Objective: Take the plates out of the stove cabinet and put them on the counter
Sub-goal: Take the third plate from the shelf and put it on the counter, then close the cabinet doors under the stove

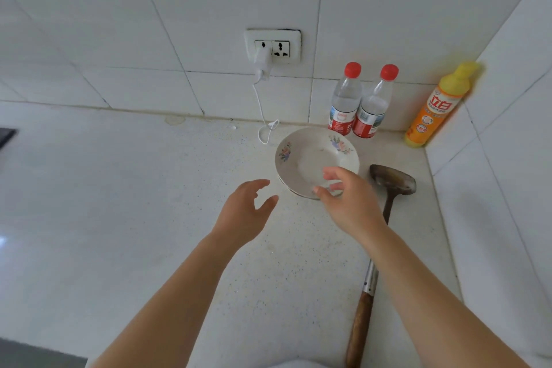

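- The plate (pixel 310 155), white with small flower prints, is on the surface (pixel 149 188) near the back wall, just in front of two water bottles (pixel 345 101) and just left of a metal spatula (pixel 391 182).
- The right hand (pixel 346 203) is at the plate's near rim, thumb over the inside and a finger at the edge. The blur hides whether it pinches the rim or is loose of it, so I cannot tell.
- The left hand (pixel 242 212) hangs released just beside the plate, fingers relaxed and spread, touching nothing.
- The step looks like setting the plate down. To do it well, make sure the foot sits flat before the fingers slide off the rim, then draw the hand straight back.
- Keep the plate off the spatula's blade and the white cable (pixel 263 116) behind it, so that it does not rock.
- Leave bare surface to the left for more plates.
- The stove cabinet is not in view.
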The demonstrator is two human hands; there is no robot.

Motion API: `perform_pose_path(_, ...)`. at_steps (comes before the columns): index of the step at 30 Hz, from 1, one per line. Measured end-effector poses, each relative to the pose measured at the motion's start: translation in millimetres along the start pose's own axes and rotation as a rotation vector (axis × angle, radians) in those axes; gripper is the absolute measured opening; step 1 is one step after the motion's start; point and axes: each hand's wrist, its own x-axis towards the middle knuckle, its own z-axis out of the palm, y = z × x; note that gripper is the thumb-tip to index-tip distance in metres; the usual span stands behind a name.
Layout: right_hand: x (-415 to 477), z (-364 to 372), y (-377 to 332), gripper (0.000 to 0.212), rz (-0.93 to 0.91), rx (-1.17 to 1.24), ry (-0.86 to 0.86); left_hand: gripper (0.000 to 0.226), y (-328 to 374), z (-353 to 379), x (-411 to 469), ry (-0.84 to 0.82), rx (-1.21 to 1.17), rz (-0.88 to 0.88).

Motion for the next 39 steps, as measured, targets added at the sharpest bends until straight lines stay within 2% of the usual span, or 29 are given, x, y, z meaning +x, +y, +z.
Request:
perform_pose_path(7,-29.8,34.1,-34.2,0.037,-0.137,0.042,-0.170,0.035,-29.4,-25.1,-51.3,0.178,-0.132,-0.096)
perform_pose_path(17,-66.9,96.3,-98.5,0.033,-0.293,0.009,-0.264,0.034,-107.8,-85.9,-115.1,0.329,-0.221,-0.170)
perform_pose_path(30,-149.9,273.0,-221.5,0.033,-0.469,-0.022,-0.530,0.029,-274.6,-190.3,-224.5,0.469,-0.351,-0.365)
perform_pose_path(39,-224.7,409.4,-300.3,0.031,-0.687,-0.083,-0.854,0.026,-378.8,-231.1,-338.4,0.714,-0.370,-0.629)
